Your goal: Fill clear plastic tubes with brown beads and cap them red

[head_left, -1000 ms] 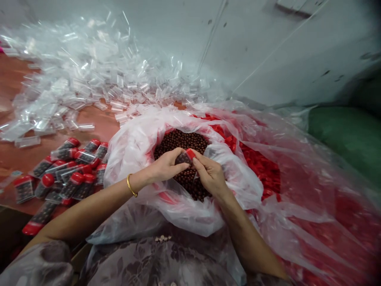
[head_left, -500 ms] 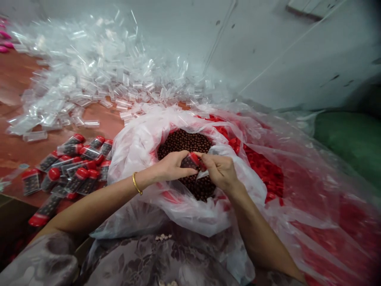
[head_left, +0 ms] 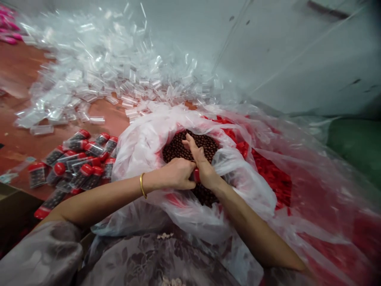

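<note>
My left hand (head_left: 180, 173), with a gold bangle at the wrist, is closed around a small container whose red cap (head_left: 196, 175) peeks out between my two hands. The rest of the container is hidden by the fingers. Against the capped end lies the palm of my right hand (head_left: 205, 169), its fingers stretched out and pointing away from me. Both hands are above dark brown beads (head_left: 205, 143) that fill a whitish plastic bag (head_left: 133, 137) with a rolled-back rim.
Filled clear containers with red caps (head_left: 80, 178) lie left of the bag on the reddish table (head_left: 14, 139). Behind them spreads a heap of clear plastic tubes (head_left: 98, 75). Red pieces (head_left: 274, 178) fill a large clear bag at right. Pink items (head_left: 8, 28) lie far left, near the wall.
My right hand has gone from pinching at the container's red end to lying flat against it with straight fingers. The left hand keeps its hold. The view has shifted slightly.
</note>
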`<state>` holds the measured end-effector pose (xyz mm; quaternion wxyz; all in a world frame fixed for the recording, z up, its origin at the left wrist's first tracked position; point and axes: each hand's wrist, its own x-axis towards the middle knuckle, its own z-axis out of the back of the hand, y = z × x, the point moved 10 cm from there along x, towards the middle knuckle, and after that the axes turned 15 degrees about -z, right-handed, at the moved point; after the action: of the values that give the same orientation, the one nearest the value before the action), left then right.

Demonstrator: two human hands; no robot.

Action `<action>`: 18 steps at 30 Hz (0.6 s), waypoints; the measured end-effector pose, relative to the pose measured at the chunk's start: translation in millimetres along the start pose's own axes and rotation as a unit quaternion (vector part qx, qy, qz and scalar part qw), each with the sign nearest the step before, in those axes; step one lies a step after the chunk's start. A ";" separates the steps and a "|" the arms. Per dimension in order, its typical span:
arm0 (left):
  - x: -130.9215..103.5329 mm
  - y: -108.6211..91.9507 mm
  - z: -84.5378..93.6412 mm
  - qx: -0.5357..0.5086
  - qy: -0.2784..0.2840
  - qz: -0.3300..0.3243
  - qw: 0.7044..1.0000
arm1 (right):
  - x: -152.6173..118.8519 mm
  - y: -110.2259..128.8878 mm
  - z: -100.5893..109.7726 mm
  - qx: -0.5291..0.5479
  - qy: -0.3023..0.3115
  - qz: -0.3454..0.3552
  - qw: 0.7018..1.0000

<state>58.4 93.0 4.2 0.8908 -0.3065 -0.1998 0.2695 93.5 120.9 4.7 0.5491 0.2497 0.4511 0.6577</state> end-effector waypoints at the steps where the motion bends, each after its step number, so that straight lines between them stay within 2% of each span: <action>1: 0.5 0.7 -1.2 0.006 0.004 0.004 1.000 | -0.6 1.6 2.1 -0.015 -0.016 0.018 1.000; 3: 3.2 -1.8 -1.7 0.022 0.000 -0.003 1.000 | -0.5 3.2 8.7 -0.008 -0.048 0.035 0.998; 5: 5.9 -9.3 3.1 0.044 -0.030 -0.029 0.998 | 1.2 3.5 13.0 0.062 -0.039 0.032 0.997; 7: 1.2 -16.2 16.0 0.054 -0.090 -0.045 0.993 | 2.8 5.4 15.8 0.163 -0.002 0.028 0.986; 9: -18.6 -17.0 37.2 0.043 -0.170 -0.032 0.984 | 3.6 5.7 24.5 0.246 0.004 0.024 0.969; 12: -79.5 -9.4 77.6 0.063 -0.276 0.019 0.959 | 7.5 -6.9 37.4 0.285 -0.037 -0.020 0.958; 14: -131.9 1.8 103.3 0.143 -0.306 0.086 0.937 | 11.7 -19.3 36.0 0.280 -0.042 -0.069 0.957; 16: -180.1 19.1 120.7 0.239 -0.285 0.175 0.912 | 14.4 -27.8 30.5 0.269 -0.036 -0.103 0.957; 18: -215.1 37.9 129.3 0.304 -0.238 0.232 0.893 | 14.7 -30.5 24.2 0.248 -0.029 -0.117 0.961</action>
<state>-189.3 45.4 33.1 0.7782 0.0148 -0.2376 0.5812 124.6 142.2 -12.9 0.5563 0.3421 0.6099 0.4490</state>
